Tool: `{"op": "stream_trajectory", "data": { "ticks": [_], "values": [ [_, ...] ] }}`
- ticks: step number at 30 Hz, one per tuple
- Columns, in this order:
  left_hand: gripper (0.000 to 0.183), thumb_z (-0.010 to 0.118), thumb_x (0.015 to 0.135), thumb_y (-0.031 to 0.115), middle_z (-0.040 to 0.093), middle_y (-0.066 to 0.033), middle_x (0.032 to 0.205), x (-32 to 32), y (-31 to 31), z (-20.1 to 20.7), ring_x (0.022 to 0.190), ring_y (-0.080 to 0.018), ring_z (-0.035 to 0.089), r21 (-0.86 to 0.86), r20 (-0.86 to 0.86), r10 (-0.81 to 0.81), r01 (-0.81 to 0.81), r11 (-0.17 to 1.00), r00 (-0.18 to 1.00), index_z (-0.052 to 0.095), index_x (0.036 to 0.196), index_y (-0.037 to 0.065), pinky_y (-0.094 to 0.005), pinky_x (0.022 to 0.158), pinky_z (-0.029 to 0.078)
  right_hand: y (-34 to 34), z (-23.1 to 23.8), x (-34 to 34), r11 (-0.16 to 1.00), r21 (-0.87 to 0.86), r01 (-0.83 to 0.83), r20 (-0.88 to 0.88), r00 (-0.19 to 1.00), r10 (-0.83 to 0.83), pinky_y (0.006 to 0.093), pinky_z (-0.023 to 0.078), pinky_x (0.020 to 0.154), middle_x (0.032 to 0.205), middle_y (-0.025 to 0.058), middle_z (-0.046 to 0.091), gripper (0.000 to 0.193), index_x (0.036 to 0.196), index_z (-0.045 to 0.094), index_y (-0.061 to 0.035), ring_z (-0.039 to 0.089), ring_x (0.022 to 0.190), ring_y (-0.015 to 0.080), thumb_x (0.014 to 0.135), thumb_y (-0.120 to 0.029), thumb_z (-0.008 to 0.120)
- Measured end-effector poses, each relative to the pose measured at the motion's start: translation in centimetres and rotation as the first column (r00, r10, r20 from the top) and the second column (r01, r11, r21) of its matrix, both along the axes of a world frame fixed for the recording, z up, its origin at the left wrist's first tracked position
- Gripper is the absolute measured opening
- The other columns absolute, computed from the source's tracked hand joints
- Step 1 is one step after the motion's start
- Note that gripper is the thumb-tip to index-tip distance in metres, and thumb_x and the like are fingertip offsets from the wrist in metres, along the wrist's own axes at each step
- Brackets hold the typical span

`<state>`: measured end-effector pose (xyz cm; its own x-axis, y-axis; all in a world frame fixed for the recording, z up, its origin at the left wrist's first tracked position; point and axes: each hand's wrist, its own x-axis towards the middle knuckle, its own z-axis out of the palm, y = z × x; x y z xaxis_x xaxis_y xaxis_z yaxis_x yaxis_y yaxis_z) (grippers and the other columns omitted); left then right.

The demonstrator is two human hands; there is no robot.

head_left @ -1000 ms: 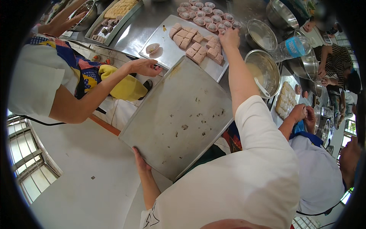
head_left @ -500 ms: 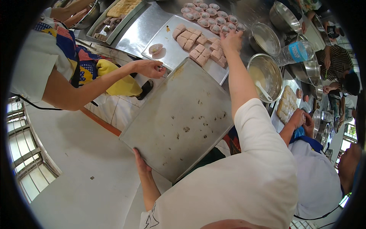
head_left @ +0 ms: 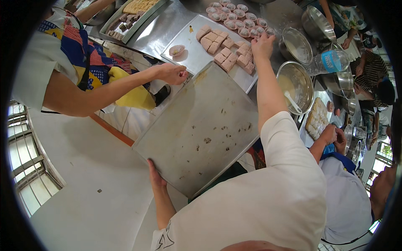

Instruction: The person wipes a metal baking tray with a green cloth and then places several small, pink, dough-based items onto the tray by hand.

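My left hand (head_left: 155, 175) grips the near-left edge of a large, stained metal baking tray (head_left: 180, 146), held tilted in front of me; its thumb shows along the edge. My right hand (head_left: 263, 45) reaches over the table, its fingers closed at the near end of a cluster of pink paper cups (head_left: 254, 32) with pale-topped filling. They seem to pinch the nearest cup, though the fingers partly hide it. Beside this hand, pink cake pieces (head_left: 226, 58), cut into blocks, lie on a flat metal sheet (head_left: 184, 42). One filled cup (head_left: 176, 50) sits apart at that sheet's left.
A co-worker's hand (head_left: 173, 74) hangs near the tray's far-left corner. To the right stand metal bowls (head_left: 296, 44), one with a white spoon (head_left: 292, 102), and a blue-labelled bottle (head_left: 331, 61). Another person's hands (head_left: 335, 136) work beside a pale cake (head_left: 317, 119).
The view has shifted slightly, moving the table things a little right in the picture. The co-worker's fingers at left have curled closer together. My hands keep nearly the same places.
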<state>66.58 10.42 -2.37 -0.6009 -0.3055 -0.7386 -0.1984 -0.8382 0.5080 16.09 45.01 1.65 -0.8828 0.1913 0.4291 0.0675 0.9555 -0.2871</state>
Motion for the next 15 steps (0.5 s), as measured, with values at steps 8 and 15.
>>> {"op": "stream_trajectory", "data": {
  "ticks": [8,15],
  "values": [
    [0.070,0.050,0.091,0.054,0.041,-0.0086,0.142,-0.3,0.1,0.6,0.128,-0.0268,0.041,-0.034,0.002,-0.018,0.018,0.999,1.000,0.035,0.141,0.007,-0.0402,0.105,0.035,-0.2,2.0,1.8,0.999,-0.043,-0.030,-0.100,0.995,0.026,0.0453,0.051,0.080,0.110,0.0240,0.046,0.041,0.108,0.057,-0.0035,0.058,0.093,0.0416,0.073,-0.020,0.070],
    [0.072,0.047,0.091,0.057,0.038,-0.0082,0.144,-0.9,0.3,0.9,0.129,-0.0266,0.039,-0.087,0.062,-0.041,0.047,0.995,0.997,0.033,0.143,0.008,-0.0398,0.106,0.034,0.5,0.5,1.9,0.998,-0.009,-0.054,-0.200,0.979,0.052,0.0455,0.049,0.077,0.093,0.0233,0.056,0.036,0.106,0.058,-0.0051,0.057,0.092,0.0394,0.073,-0.017,0.066]
  ]
}}
